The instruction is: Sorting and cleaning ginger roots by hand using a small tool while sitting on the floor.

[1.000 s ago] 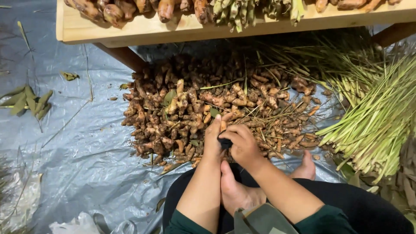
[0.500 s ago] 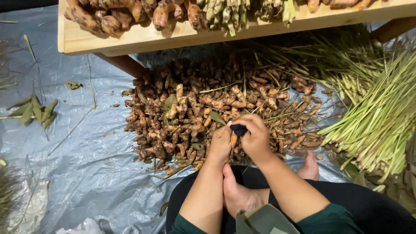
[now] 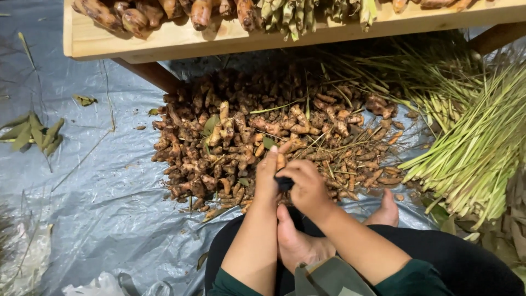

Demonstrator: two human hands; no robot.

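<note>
A heap of brown, knobbly turmeric-like roots (image 3: 257,131) lies on a crinkled grey plastic sheet (image 3: 93,181) spread over the ground. Its far edge runs under the pale wooden bench (image 3: 181,41) that crosses the top of the view; its right edge meets a thick sheaf of long green lemongrass stalks (image 3: 471,148), which fans down toward the lower right. To the left of the heap the sheet lies open and wide, broken only by a few loose green leaves (image 3: 33,134) near the left border and some thin stray stems. The near edge of the heap stops just short of the person's bare feet (image 3: 298,241), which rest between dark-trousered legs, so the hands work in a narrow pocket between feet and roots. Both forearms rise from the bottom of the view and converge. The left hand (image 3: 268,175) is held upright, thumb side up, its fingers curled around one orange-brown root piece (image 3: 282,156) whose tip pokes above the fingers. The right hand (image 3: 308,186) sits just beside it, touching it, fingers folded shut on a small dark object (image 3: 284,183) pressed against the root; what that object is cannot be told. Both hands hover right over the heap's near edge.
</note>
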